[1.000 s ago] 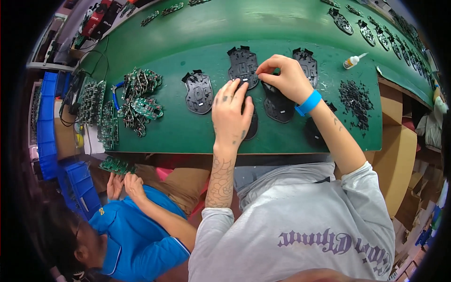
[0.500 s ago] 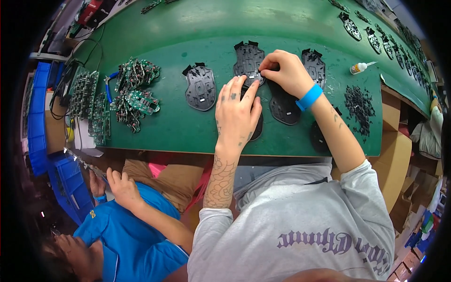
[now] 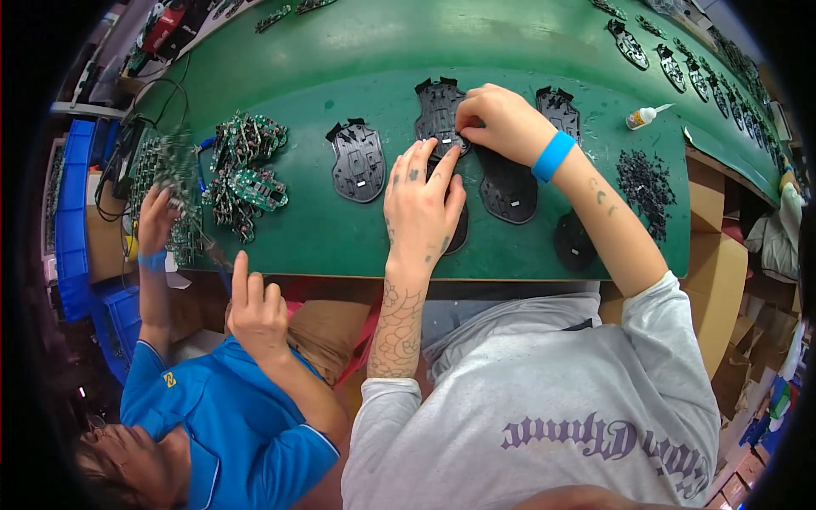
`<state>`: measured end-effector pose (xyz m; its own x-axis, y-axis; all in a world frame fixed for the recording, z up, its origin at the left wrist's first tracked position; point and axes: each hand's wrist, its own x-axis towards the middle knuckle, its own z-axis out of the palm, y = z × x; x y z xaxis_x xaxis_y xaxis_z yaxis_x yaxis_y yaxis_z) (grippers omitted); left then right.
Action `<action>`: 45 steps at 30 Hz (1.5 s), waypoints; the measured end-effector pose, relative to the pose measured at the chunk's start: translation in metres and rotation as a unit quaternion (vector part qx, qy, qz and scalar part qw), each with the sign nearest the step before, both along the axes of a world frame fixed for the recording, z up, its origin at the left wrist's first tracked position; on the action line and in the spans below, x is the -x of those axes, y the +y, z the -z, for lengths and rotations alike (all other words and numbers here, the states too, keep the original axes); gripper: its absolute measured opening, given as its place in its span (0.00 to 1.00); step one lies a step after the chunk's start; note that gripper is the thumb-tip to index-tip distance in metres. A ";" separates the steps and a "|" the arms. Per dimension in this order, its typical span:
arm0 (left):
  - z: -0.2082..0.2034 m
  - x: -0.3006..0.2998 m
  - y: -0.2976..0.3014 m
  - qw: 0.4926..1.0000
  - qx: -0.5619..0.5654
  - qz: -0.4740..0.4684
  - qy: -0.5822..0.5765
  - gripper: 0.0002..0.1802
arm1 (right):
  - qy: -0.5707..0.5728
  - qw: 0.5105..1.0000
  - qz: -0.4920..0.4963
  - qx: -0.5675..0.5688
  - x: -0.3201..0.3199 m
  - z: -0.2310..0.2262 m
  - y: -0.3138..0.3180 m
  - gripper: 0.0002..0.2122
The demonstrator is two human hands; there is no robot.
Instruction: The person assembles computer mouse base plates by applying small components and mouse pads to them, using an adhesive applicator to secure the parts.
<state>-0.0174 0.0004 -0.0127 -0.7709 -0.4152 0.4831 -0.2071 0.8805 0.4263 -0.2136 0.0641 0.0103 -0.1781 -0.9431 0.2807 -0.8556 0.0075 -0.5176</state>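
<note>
Flat black plastic mouse-shaped base plates lie on the green table, and I work at the middle one (image 3: 439, 109). My left hand (image 3: 419, 204) has its fingers stretched out, their tips resting on the lower end of this plate. At its lower right edge my right hand (image 3: 501, 121) is closed in a pinch; anything between the fingertips is too small or hidden to see. Another base plate (image 3: 358, 166) lies to the left. One more plate (image 3: 508, 197) sits under my right hand, and another (image 3: 558, 110) is partly hidden behind it.
Loose small black parts (image 3: 646, 191) and a small glue bottle (image 3: 646, 116) lie at right. Green circuit boards (image 3: 255, 189) are piled at left, near a co-worker's hand (image 3: 257, 313). Finished-looking plates (image 3: 629, 44) line the far right.
My hands stay at the middle plate, with only a slight shift. The co-worker's one hand has moved up to the standing circuit boards; the other has shifted right, a finger pointing up.
</note>
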 end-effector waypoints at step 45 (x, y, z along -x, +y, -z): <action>-0.029 0.036 -0.035 0.979 0.203 -0.010 -0.036 0.07 | -0.280 0.948 0.120 0.088 -0.002 -0.072 0.120 0.06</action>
